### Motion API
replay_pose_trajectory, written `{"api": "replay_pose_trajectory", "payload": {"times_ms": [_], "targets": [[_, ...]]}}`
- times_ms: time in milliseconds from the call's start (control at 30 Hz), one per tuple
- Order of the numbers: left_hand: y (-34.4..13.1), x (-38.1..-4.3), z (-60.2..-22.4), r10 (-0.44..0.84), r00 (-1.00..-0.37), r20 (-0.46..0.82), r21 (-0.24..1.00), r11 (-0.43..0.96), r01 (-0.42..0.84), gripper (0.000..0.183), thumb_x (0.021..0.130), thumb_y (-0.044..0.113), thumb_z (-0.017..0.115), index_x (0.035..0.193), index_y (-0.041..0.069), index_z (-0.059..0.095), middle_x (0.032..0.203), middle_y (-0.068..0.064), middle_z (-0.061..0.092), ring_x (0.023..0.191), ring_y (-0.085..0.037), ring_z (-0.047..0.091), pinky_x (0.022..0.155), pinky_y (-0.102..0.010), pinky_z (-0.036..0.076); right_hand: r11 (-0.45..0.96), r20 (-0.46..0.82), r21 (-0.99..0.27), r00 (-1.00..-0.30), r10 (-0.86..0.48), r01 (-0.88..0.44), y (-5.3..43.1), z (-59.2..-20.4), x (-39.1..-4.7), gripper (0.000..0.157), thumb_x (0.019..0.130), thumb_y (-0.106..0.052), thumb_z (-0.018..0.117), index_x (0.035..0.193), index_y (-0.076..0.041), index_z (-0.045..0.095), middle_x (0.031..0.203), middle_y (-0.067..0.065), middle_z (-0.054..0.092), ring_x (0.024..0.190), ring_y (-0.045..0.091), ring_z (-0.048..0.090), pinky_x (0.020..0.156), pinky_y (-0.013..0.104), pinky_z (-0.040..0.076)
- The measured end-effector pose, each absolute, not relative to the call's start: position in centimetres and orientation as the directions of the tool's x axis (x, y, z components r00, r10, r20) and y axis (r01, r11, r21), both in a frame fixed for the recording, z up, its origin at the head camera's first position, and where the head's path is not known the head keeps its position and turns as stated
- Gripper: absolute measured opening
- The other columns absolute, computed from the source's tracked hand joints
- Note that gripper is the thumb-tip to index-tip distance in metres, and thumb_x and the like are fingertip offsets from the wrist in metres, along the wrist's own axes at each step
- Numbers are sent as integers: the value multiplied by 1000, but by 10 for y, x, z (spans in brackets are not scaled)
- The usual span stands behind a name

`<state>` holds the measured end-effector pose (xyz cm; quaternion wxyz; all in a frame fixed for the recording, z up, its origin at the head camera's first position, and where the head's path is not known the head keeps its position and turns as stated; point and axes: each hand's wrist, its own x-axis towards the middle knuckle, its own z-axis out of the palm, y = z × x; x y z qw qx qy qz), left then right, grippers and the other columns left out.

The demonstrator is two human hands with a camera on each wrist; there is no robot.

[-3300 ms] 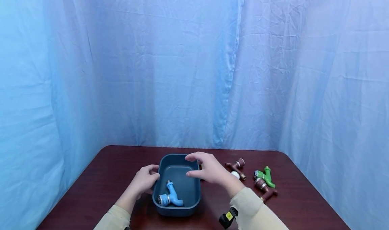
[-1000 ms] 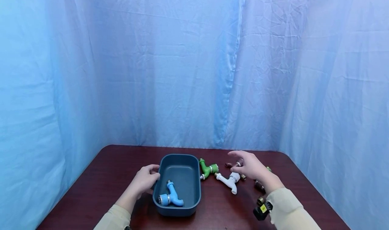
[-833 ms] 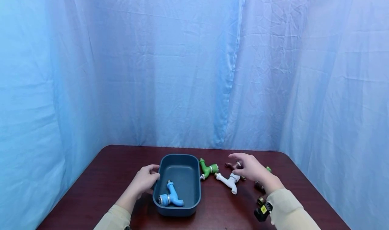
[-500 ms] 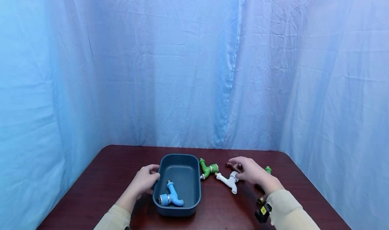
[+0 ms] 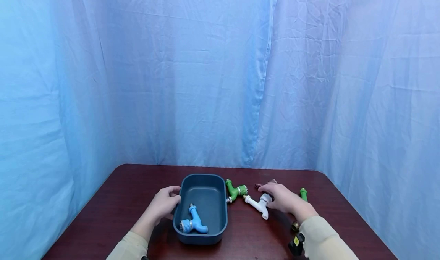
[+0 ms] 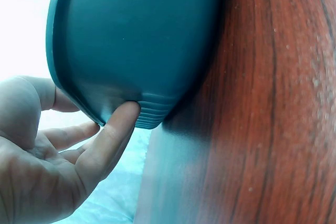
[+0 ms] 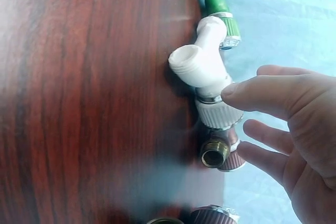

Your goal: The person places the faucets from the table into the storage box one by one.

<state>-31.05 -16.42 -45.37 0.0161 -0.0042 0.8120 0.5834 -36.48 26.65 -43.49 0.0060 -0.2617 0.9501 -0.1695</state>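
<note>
A dark blue-grey rectangular box (image 5: pixel 203 191) stands on the table, with a light blue faucet (image 5: pixel 195 220) lying inside it. At the box's left side, my left hand (image 5: pixel 161 202) holds the wall, its thumb (image 6: pixel 123 116) pressed to the outside. A white faucet (image 5: pixel 256 204) lies to the right of the box. My right hand (image 5: pixel 283 199) is over its ribbed knob (image 7: pixel 219 115), fingers spread and fairly straight. The right thumb (image 7: pixel 241 94) appears to be against the collar; whether it actually touches cannot be told.
Between the box and the white faucet lies a green faucet (image 5: pixel 234 190). A brown faucet (image 7: pixel 233 158) is partly hidden behind my right hand. Another green faucet (image 5: pixel 303 193) and a brass-ended one (image 5: pixel 295 226) lie farther right, partly covered by my arm. Blue curtains surround the table (image 5: pixel 144 176).
My right hand has moved right from above the box, then lowered onto the white faucet's knob. The left hand, the box and the light blue faucet have stayed put.
</note>
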Motion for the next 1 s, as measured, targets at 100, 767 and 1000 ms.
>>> {"api": "replay_pose_trajectory", "payload": {"times_ms": [100,767,1000], "targets": [[-164,-310,-453,12,-999,-32,947,320,-26,51,94,9,55,144,-1,51,114,-21,64,83,-27,66,60,-46,62,809,68,-313,-861,-503,-497,267,-437,-365,50,83,3,77,131,-4,66,136,14,61,139,43,42,98,51,51],[-164,-310,-452,15,-999,-36,949,315,-30,52,94,9,54,145,-2,49,114,-21,63,83,-27,66,61,-46,62,790,61,-293,-835,-547,-539,258,-443,-361,45,80,7,74,124,-3,69,124,11,66,120,33,59,83,42,54],[-164,-310,-453,15,-999,-36,948,317,-29,52,94,9,54,145,-2,49,114,-21,63,83,-27,66,61,-46,62,773,26,-346,-829,-558,-531,257,-449,-362,42,80,7,74,121,-4,71,122,10,67,120,34,59,88,46,54]]}}
